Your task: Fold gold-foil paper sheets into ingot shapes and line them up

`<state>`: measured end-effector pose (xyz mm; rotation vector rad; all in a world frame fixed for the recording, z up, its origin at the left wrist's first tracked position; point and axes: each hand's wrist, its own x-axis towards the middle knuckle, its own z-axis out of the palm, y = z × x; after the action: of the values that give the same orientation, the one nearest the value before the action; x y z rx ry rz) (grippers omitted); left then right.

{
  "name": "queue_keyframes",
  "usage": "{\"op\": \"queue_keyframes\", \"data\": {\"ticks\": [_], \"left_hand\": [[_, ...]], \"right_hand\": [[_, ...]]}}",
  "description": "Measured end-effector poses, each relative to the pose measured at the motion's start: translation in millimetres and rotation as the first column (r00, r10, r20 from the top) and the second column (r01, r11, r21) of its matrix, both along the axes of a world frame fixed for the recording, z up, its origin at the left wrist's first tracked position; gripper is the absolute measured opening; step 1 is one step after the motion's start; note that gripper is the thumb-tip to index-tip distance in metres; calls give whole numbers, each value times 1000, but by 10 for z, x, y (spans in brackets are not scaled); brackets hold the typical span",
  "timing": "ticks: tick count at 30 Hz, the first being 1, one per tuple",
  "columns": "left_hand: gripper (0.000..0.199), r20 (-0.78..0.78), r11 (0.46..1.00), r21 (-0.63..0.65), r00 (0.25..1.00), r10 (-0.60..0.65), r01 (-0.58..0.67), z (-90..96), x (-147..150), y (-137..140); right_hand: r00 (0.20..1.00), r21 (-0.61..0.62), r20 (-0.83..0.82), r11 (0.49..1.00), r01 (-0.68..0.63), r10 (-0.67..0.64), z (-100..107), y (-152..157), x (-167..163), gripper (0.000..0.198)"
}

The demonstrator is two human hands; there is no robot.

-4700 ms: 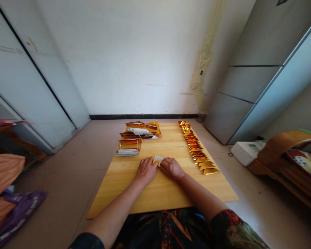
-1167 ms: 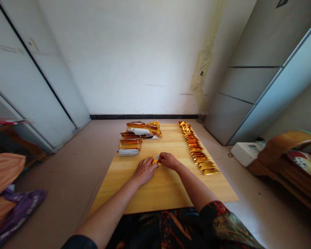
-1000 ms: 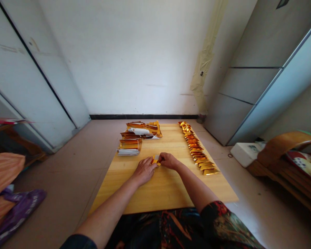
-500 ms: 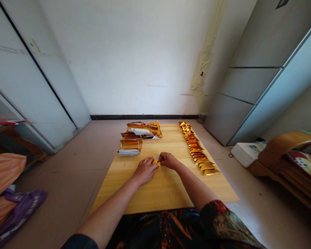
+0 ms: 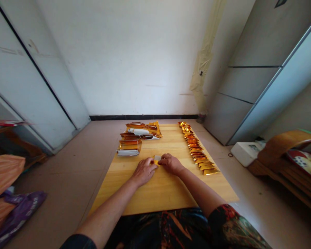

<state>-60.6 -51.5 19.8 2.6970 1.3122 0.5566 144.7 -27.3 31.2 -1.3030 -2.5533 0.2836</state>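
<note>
A small piece of gold foil paper (image 5: 157,158) with a grey-white inner face lies on the wooden table between my two hands. My left hand (image 5: 144,170) has its fingers closed at the left edge of the foil paper, thumb toward the near side. At the right edge, my right hand (image 5: 172,164) pinches the same foil with curled fingers. Much of the foil is hidden under the fingers. To the right runs a long row of folded gold foil pieces (image 5: 197,152), overlapping each other. Flat stacks of gold and white foil sheets (image 5: 129,145) lie at the far left of the table.
The wooden table (image 5: 145,200) stands before a white wall. A grey fridge (image 5: 248,76) is at the right, with a white box (image 5: 245,153) and a wooden chair (image 5: 282,152) near it. Orange and purple bags (image 5: 23,204) lie at the left.
My right hand has turned flatter and moved slightly right along the foil paper. More of the foil's grey-white face shows between the hands. My left hand stays nearly in place.
</note>
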Motion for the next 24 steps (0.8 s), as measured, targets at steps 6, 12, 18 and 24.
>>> {"op": "queue_keyframes", "data": {"ticks": [6, 12, 18, 24], "left_hand": [[25, -29, 999, 5, 999, -42, 42, 83, -70, 66], [15, -21, 997, -30, 997, -74, 74, 110, -141, 136], [7, 111, 1000, -28, 994, 12, -9, -48, -86, 119], [8, 168, 986, -64, 973, 161, -152, -56, -2, 74]], "right_hand": [[986, 39, 154, 998, 57, -63, 80, -172, -101, 24], [975, 36, 209, 996, 76, -82, 140, -353, -389, 22], [986, -27, 165, 999, 34, -29, 143, -295, -427, 22], [988, -123, -151, 992, -4, -15, -13, -73, 45, 31]]}}
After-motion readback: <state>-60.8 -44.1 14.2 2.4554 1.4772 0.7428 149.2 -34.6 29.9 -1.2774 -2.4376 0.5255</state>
